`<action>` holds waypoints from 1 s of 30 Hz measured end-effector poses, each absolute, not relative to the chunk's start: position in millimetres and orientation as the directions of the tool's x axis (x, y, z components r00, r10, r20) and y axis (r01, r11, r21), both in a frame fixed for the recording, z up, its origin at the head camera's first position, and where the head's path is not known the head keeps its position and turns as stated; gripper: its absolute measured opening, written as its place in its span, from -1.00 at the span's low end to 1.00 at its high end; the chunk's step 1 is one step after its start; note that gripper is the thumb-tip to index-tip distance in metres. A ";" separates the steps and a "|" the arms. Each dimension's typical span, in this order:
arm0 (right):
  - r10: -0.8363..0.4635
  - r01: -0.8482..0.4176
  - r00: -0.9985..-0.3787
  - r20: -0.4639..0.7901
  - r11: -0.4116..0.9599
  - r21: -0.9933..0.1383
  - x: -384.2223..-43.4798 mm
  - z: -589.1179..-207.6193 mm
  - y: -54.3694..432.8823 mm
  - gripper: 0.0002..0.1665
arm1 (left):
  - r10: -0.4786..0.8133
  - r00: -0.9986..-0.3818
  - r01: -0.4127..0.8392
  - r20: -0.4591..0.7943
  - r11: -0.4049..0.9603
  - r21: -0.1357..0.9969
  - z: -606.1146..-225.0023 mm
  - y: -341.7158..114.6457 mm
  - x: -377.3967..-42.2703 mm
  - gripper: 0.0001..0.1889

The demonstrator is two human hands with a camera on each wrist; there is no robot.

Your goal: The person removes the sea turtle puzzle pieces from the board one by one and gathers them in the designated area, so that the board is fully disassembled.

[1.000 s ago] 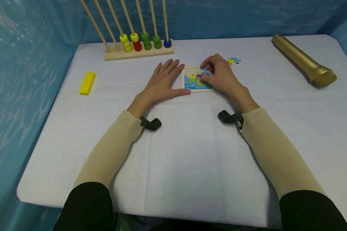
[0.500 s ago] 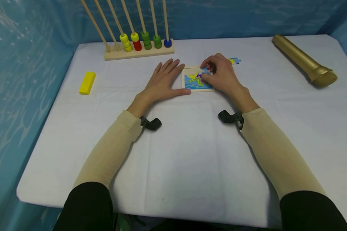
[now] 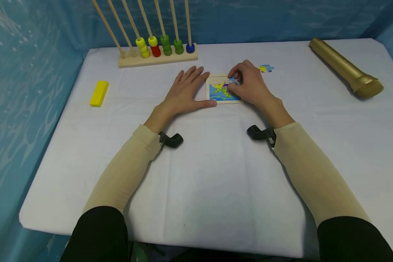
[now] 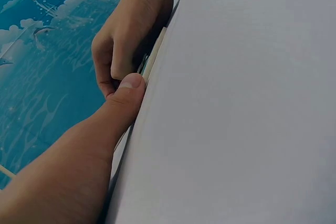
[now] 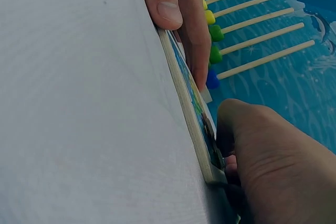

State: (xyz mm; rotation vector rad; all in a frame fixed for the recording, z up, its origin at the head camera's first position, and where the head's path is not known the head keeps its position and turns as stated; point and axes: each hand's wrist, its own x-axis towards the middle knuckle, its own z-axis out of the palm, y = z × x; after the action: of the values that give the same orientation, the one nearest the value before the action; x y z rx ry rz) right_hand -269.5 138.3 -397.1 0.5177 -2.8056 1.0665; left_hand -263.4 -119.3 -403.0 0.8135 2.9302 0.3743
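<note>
From above, the head view faces forward and down across the surface (image 3: pixel 209 189); both wrist views skim it closely, sharing the puzzle (image 3: pixel 219 95), at the head view's one o'clock.

Under the gripping right hand (image 3: pixel 252 85) lay a rectangular wooden-framed puzzle (image 3: pixel 219 94); left, a yellow oblong block (image 3: pixel 99 94); right, a golden cylindrical microphone (image 3: pixel 344 68).

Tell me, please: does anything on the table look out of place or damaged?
One loose puzzle piece lies outside the wooden frame, beside the right hand, while a bare patch shows inside the frame's top. I see no damage.
</note>
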 end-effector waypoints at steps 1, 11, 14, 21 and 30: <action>-0.277 -0.345 -0.938 0.207 0.697 -0.629 -269.5 -396.8 138.4 -0.66 | 0.517 -0.856 0.499 -0.009 0.829 0.254 -402.9 -119.2 -263.4 0.11; -0.284 -0.323 -0.944 0.166 0.707 -0.629 -268.3 -391.7 147.3 -0.67 | 0.521 -0.854 0.501 -0.008 0.824 0.264 -402.5 -119.7 -263.0 0.12; -0.317 -0.324 -0.940 0.126 0.718 -0.617 -268.9 -386.5 150.9 -0.63 | 0.521 -0.853 0.501 -0.009 0.824 0.264 -402.3 -119.9 -262.9 0.12; -0.347 -0.317 -0.935 0.072 0.729 -0.606 -271.3 -382.1 151.9 -0.57 | 0.521 -0.854 0.501 -0.010 0.826 0.257 -403.6 -119.3 -263.3 0.12; -0.368 -0.329 -0.927 0.075 0.700 -0.633 -271.8 -381.4 151.7 -0.67 | 0.518 -0.855 0.502 0.001 0.827 0.253 -404.4 -118.9 -263.5 0.12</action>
State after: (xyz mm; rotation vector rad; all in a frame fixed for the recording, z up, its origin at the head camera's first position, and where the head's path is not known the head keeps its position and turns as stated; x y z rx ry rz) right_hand -271.8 151.7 -381.4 0.6054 -2.9494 1.0804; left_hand -263.5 -118.9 -404.4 0.8214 2.9383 0.3777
